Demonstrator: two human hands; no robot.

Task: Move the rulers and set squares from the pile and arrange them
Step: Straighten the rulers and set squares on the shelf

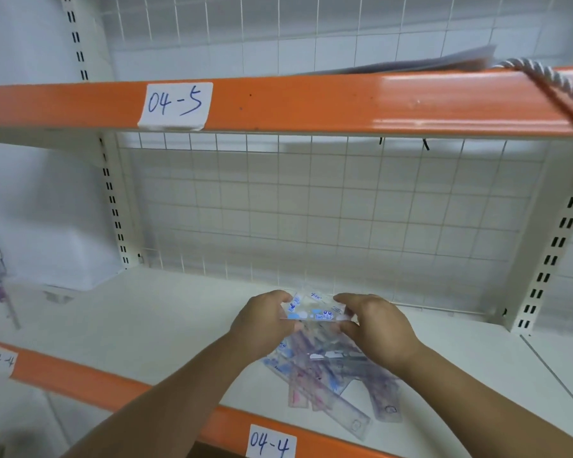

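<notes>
A pile of clear plastic rulers and set squares (331, 378) with blue and pink prints lies on the white shelf (153, 312), near its front edge. Above the pile's far end, both hands hold one clear set square (315, 310) with blue cartoon prints. My left hand (265, 320) grips its left end and my right hand (374, 325) grips its right end. The set square is lifted off the pile and held roughly level. My forearms cover part of the pile's left and right sides.
The shelf has an orange front rail (90, 381) with paper labels "04-4" (270, 442). A wire grid back panel (311, 209) closes the rear. The upper shelf's orange rail (311, 100), labelled "04-5", overhangs, with a rope (543, 74) draped at the right.
</notes>
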